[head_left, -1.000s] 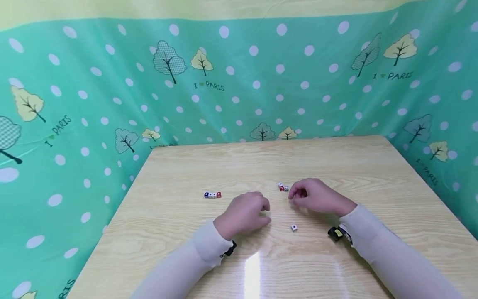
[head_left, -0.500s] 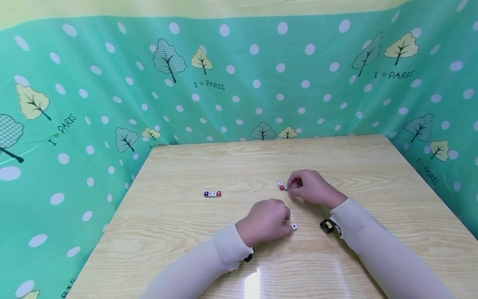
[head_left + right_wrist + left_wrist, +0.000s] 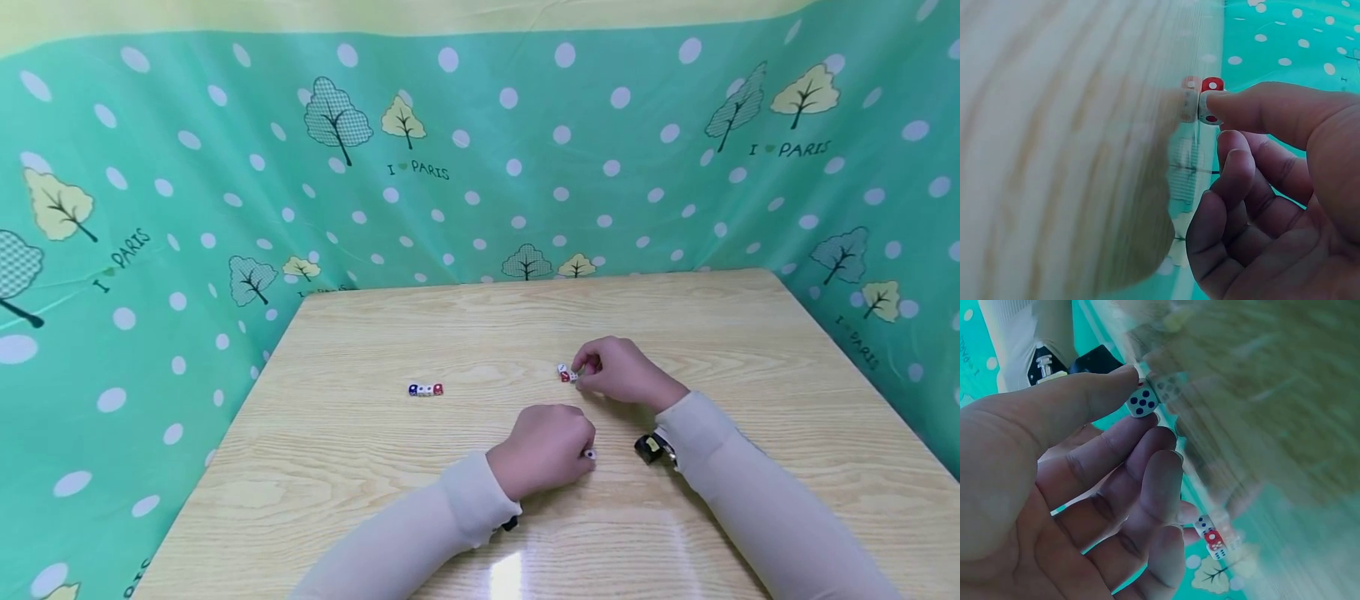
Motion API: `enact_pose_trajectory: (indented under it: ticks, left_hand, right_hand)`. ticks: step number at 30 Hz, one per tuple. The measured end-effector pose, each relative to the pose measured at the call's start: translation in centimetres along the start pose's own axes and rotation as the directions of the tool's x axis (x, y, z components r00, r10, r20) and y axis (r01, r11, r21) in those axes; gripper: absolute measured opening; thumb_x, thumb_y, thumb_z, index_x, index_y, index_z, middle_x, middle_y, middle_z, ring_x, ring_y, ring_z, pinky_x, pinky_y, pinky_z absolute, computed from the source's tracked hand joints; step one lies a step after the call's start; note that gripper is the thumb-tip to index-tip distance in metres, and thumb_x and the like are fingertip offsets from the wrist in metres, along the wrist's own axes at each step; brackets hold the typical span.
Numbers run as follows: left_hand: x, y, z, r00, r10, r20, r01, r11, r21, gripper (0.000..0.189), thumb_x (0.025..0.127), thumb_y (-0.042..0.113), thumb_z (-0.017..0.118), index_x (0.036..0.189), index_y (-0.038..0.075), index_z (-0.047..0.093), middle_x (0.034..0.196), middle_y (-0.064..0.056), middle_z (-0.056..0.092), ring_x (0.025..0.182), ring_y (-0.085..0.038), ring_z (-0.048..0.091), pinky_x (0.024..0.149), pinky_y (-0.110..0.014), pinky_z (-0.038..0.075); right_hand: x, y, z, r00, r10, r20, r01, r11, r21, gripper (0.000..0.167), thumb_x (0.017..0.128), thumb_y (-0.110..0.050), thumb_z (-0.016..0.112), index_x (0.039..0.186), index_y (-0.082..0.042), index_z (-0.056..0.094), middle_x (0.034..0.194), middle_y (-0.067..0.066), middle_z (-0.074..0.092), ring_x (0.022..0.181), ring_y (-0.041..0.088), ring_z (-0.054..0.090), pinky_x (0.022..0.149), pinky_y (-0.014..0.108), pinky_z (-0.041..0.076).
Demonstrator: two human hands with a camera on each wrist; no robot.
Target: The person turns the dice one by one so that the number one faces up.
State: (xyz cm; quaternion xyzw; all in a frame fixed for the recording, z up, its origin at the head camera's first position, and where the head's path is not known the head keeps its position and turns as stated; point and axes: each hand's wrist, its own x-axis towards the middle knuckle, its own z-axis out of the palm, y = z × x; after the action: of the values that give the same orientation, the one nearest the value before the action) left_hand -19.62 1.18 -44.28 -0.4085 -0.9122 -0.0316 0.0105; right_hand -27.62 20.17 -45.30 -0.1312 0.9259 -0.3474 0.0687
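My left hand [image 3: 543,450] pinches a small white die [image 3: 1142,401] between thumb and index finger, low over the tabletop. The die's dark five-pip side shows in the left wrist view, and a single pip shows on top in the head view. Farther back, my right hand [image 3: 618,371] has its thumb and forefinger around a white die [image 3: 1208,107] at the near right of a small cluster. A red die [image 3: 565,377] touches that one, and another white die [image 3: 562,367] sits just behind the red one. The right thumb partly covers its die.
Left of both hands, a short row of blue, white and red dice [image 3: 426,390] lies on the wooden table [image 3: 360,483]. Green dotted cloth [image 3: 465,167] encloses the table's back and sides. Each wrist wears a black strap device [image 3: 649,448].
My left hand has moved right and taken hold of the lone white die. My right hand has shifted left and slightly back, its fingertips now on the cluster's white die.
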Motion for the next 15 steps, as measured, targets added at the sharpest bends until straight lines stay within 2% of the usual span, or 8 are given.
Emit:
enact_pose_trajectory:
  ticks: [7,15]
  left_hand:
    - [-0.9,-1.0,0.4,1.0,-0.009,-0.017,0.009,1.0,-0.002,0.029,0.082,0.026,0.075,0.06,0.029,0.056,0.066,0.012,0.05,0.054,-0.006,0.042,0.042,-0.028,0.034]
    - [-2.8,-2.5,0.1,1.0,-0.021,-0.015,0.02,0.999,-0.034,0.028,0.083,0.023,0.074,0.06,0.027,0.058,0.066,0.011,0.051,0.055,-0.005,0.042,0.043,-0.026,0.034]
  right_hand:
    - [-0.2,-0.2,0.2,1.0,0.01,0.015,-0.01,1.0,0.0,0.014,0.087,-0.015,0.08,0.099,-0.011,0.075,0.078,0.001,0.064,0.066,0.016,0.056,0.062,0.031,0.048]
    - [-1.3,0.0,0.4,1.0,0.009,0.021,-0.008,0.999,-0.039,0.008,0.089,-0.015,0.08,0.095,-0.015,0.075,0.077,0.0,0.062,0.069,0.016,0.055,0.066,0.031,0.047]
